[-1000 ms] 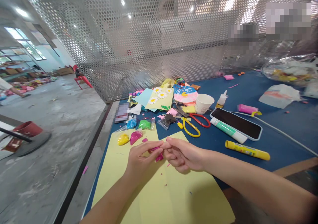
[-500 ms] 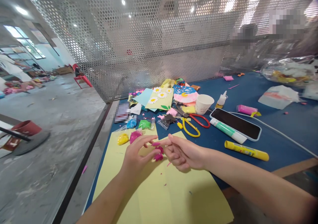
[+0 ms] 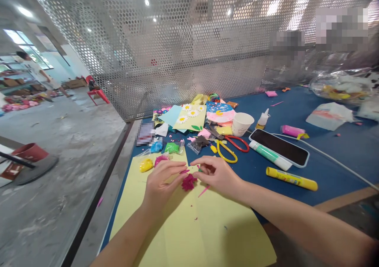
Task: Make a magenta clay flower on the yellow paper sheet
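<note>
left fingers (image 3: 177, 180) pinch a slim magenta sliver (image 3: 184, 171), right fingers (image 3: 203, 177) spread by ruffled clay (image 3: 188, 183).

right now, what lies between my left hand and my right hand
In the head view, a ruffled magenta clay piece lies on the yellow paper, with a flat magenta sliver at the left hand.

One head-worn view, forward and down
It looks from over the forearms (image 3: 296, 208), close above left hand (image 3: 160, 180) and right hand (image 3: 217, 177), across the tabletop (image 3: 251, 166) to a perforated screen (image 3: 177, 54), beyond which the view seems too hazy to read.
</note>
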The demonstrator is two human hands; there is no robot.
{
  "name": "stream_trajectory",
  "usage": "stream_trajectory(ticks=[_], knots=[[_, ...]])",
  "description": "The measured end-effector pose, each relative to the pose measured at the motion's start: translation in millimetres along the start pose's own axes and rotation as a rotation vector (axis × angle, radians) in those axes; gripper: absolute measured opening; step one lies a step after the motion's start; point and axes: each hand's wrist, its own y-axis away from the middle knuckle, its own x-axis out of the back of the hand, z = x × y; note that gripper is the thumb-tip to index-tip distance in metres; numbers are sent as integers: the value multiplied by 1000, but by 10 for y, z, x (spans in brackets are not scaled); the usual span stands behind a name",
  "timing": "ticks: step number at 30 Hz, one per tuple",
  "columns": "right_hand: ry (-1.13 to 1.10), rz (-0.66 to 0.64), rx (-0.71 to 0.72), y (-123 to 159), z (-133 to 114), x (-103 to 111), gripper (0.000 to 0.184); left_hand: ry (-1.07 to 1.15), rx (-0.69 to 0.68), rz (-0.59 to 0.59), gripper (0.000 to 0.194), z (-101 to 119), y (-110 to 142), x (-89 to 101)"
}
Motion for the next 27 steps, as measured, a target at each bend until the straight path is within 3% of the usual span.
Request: stream_trajectory(ticks=[3, 5, 14, 18, 20, 23, 27], knots=[[163, 60, 193, 4, 21, -27, 17, 8, -14, -10, 8, 1, 9, -20], [180, 72, 243, 7, 16, -27, 17, 15, -23, -14, 9, -3, 14, -30], [182, 39, 155, -2, -5, -14, 16, 34, 29, -52, 7, 20, 11, -24], [178, 38, 137, -19, 37, 13, 14, 125, 190, -61, 41, -20, 36, 24], [205, -9, 158, -21, 65, 30, 14, 226, 272, -2, 52, -65, 55, 42], [310, -157, 194, -18, 90, 53, 14, 326, 346, 83, 48, -124, 78, 41], [429, -296, 210, -42, 96, 124, 14, 315, 347, 67, 43, -121, 75, 24]])
